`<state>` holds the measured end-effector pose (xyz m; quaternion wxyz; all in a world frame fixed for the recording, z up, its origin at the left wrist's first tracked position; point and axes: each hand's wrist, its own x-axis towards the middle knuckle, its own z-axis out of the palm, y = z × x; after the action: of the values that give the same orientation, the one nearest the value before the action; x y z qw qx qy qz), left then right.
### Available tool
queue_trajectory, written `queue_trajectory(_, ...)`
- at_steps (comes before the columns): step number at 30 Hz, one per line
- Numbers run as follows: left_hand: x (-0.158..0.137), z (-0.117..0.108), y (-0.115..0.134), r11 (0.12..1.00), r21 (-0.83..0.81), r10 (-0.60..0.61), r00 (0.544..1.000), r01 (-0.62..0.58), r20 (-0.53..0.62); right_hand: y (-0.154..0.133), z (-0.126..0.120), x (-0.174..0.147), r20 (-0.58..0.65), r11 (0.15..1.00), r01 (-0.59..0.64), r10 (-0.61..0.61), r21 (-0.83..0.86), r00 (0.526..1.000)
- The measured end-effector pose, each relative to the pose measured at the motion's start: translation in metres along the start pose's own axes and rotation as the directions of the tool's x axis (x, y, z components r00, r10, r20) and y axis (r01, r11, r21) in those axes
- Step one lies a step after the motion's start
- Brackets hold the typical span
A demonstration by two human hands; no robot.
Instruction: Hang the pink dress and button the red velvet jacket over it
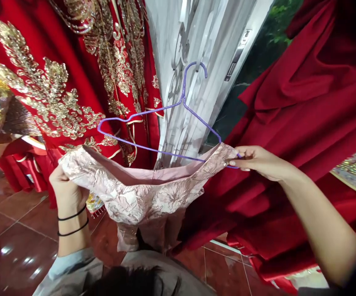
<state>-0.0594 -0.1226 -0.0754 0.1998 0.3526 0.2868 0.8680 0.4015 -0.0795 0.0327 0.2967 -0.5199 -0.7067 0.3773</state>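
The pink brocade dress [153,199] at lower centre should handle light and slightly stiff, best held by its shoulders [222,156], where the right hand [256,161], right of centre, pinches the purple hanger [183,98] and cloth; the left hand's [65,189] fingers, lower left, are too hidden to judge.

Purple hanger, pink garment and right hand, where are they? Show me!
Purple hanger [183,97]: head view, neck below hook.
Pink garment [153,198]: head view, its patterned front.
Right hand [262,162]: head view, its back.
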Motion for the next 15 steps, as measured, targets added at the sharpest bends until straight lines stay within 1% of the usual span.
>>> queue_trajectory(1, 0.004, 0.002, 0.0, 1.0, 0.002, 0.023, 1.0, -0.023, 0.016, -0.001, 0.002, -0.001, -0.077, 1.0, -0.011, 0.01, -0.016, 0.997)
queue_trajectory(3, 0.014, 0.006, -0.002, 0.999, -0.02, 0.04, 0.998, -0.039, 0.052, -0.001, 0.003, -0.003, -0.216, 1.0, -0.014, 0.016, 0.013, 0.976)
queue_trajectory(5, 0.024, 0.011, -0.009, 0.998, -0.054, 0.016, 0.996, -0.011, 0.089, 0.0, 0.002, -0.003, -0.325, 0.998, 0.03, -0.011, 0.051, 0.945)
queue_trajectory(8, 0.04, 0.018, -0.027, 0.994, -0.071, -0.068, 0.987, 0.079, 0.149, 0.0, 0.002, -0.004, -0.383, 0.993, 0.071, -0.029, 0.098, 0.923)
queue_trajectory(10, 0.047, 0.02, -0.037, 0.994, -0.046, -0.092, 0.982, 0.101, 0.166, -0.001, 0.006, -0.004, -0.399, 0.988, 0.078, -0.02, 0.131, 0.917)
queue_trajectory(13, 0.052, 0.019, -0.044, 0.995, -0.01, -0.101, 0.984, 0.104, 0.148, -0.003, 0.012, -0.004, -0.452, 0.974, 0.12, -0.021, 0.192, 0.892)
queue_trajectory(15, 0.051, 0.014, -0.045, 0.988, 0.002, -0.152, 0.98, 0.153, 0.13, -0.004, 0.015, -0.003, -0.49, 0.963, 0.176, -0.054, 0.206, 0.87)
